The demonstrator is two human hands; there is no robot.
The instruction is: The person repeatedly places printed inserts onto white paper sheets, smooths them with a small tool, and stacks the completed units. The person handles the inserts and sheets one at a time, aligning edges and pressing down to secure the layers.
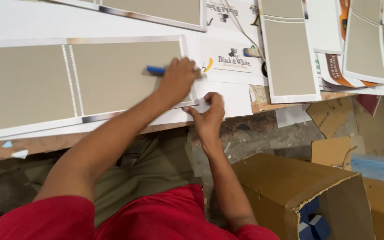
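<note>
the blue tool (155, 70) is lying on the grey panel (125, 75), its long axis running left to right, with only its left end showing past the fist. the left hand (177, 80) is closing around its right end, fingers curled tight, sitting near the panel's right edge. the panel is stretching long and flat leftward across the tabletop (41, 144), a silver strip (98, 117) bordering its near side. just nearer and to the right, the right hand (210, 112) is pressing down at the panel's near-right corner, fingers bent, pinning the white sheet (234, 100). an open cardboard box (290, 186) is sitting on the floor, nearer and right.
</note>
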